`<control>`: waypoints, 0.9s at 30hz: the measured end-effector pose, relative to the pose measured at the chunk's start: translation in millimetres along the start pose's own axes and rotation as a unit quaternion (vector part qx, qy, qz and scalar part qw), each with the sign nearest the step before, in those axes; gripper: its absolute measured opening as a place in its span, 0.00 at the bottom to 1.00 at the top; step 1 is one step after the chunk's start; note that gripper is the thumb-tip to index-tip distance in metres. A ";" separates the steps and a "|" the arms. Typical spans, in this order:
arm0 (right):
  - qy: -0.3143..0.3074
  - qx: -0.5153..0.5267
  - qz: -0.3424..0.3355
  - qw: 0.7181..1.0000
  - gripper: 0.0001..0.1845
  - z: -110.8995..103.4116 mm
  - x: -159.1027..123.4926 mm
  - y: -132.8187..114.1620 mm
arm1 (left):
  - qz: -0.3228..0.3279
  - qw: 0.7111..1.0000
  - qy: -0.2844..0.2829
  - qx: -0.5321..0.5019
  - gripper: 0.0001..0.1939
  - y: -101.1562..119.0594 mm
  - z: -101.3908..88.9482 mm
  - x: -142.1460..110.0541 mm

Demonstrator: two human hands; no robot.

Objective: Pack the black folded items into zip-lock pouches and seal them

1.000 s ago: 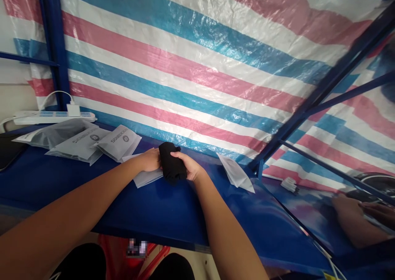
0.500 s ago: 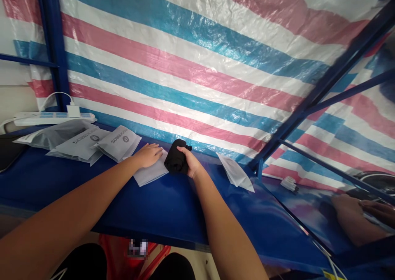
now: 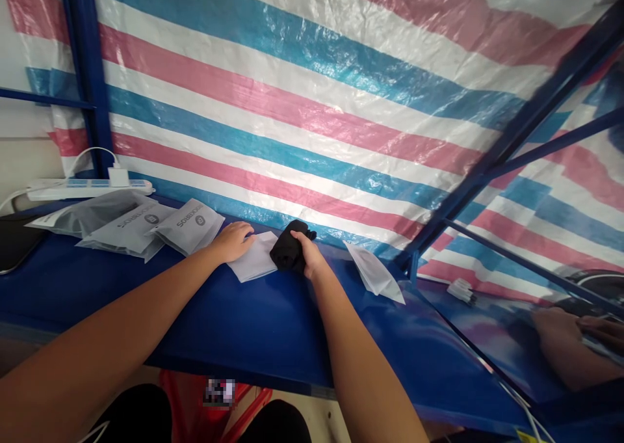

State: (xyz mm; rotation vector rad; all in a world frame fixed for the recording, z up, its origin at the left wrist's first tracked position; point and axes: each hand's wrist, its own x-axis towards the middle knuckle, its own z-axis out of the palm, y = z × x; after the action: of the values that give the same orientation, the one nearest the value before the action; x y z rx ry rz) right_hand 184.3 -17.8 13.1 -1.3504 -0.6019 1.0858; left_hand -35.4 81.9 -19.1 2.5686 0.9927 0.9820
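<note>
My right hand (image 3: 310, 253) grips a black rolled-up cloth bundle (image 3: 286, 249), thumb on top. The bundle is over the right end of a folded white paper sheet (image 3: 254, 258) on the blue table. At the paper's left edge lies my left hand (image 3: 234, 241), palm down, fingers loosely stretched with nothing visible in them. Left of that hand is a frosted plastic bag with a printed logo (image 3: 188, 227), and two more frosted bags overlap beyond it, one being a printed bag (image 3: 129, 228).
The blue table (image 3: 234, 332) has a power strip (image 3: 88, 186) and a dark flat device (image 3: 17, 241) at left. A frosted bag (image 3: 373, 272) lies to the right. Striped sheeting and blue metal posts (image 3: 414, 254) bound the back. Another person's hands (image 3: 560, 339) show at far right.
My right hand has moved a little to the right with the black bundle. My left hand has drawn back left off the paper, uncovering more of it, and the paper has shifted right.
</note>
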 end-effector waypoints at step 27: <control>-0.050 0.020 0.053 0.997 0.21 10.5 -9.3 -1.4 | -0.003 0.984 -0.161 -0.079 0.32 7.4 2.7 -7.9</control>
State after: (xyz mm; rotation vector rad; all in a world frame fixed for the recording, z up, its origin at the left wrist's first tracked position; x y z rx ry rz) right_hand 171.6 -20.9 18.5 -1.3105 -0.5827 1.2520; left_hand -34.1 71.2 -22.1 2.4837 0.7994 0.5894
